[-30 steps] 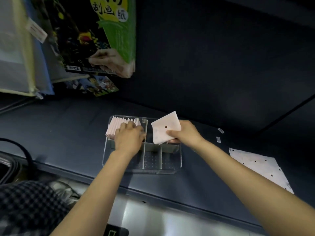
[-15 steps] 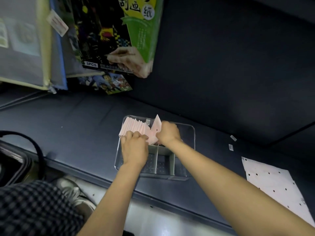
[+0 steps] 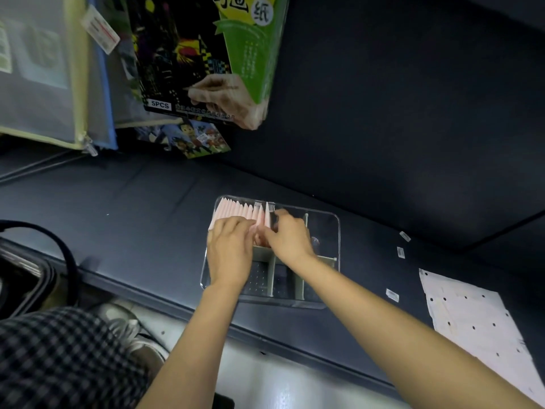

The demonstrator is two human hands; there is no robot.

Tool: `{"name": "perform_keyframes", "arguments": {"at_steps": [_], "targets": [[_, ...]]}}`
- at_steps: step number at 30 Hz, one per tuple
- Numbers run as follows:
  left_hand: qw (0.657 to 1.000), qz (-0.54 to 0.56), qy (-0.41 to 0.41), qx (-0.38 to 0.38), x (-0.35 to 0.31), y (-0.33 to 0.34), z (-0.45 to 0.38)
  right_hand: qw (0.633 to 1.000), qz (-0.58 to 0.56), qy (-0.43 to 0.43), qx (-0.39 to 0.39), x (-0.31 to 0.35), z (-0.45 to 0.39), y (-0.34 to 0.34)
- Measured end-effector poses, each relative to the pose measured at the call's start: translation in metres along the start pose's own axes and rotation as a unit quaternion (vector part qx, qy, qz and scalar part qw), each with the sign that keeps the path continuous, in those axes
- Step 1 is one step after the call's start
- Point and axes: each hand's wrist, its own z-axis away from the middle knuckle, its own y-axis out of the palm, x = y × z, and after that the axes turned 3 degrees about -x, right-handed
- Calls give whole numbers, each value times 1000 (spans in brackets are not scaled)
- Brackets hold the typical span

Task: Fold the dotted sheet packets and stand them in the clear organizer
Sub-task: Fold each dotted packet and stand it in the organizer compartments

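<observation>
Here both forearms reach forward from the lower edge of the view and meet over the clear organizer (image 3: 330,228), which sits on the dark shelf (image 3: 147,216). The left hand (image 3: 230,252) lies palm down over the organizer's near left part, its fingers bent forward onto the near edge of the row of folded pink packets (image 3: 239,211) standing upright in the organizer's far left compartment. The right hand (image 3: 287,240) comes in at a slant from the organizer's right, its fingers curled down against the last packet at the right end of that row; whether it pinches the packet or only presses it I cannot tell. A flat dotted sheet (image 3: 472,320) lies on the shelf well to the right of the organizer.
</observation>
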Motion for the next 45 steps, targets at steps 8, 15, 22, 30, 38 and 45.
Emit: {"name": "perform_keyframes", "arguments": {"at_steps": [8,15,22,30,38,45], "targets": [[992,-24,-30,122,13,12,5,995,-78,39,-48,-13,4,12],[994,-83,24,66,-15,18,14,989,-119,2,-85,-90,46,-24],[955,19,172,242,-83,60,74,978,-13,149,-145,-281,122,-90],[926,-149,207,278,-83,91,107,935,133,329,2,-423,193,-119],[907,-163,232,312,-82,88,103,938,210,276,19,-396,194,-82],[897,-157,240,337,-84,77,111,959,229,166,-26,-343,195,-65]]}}
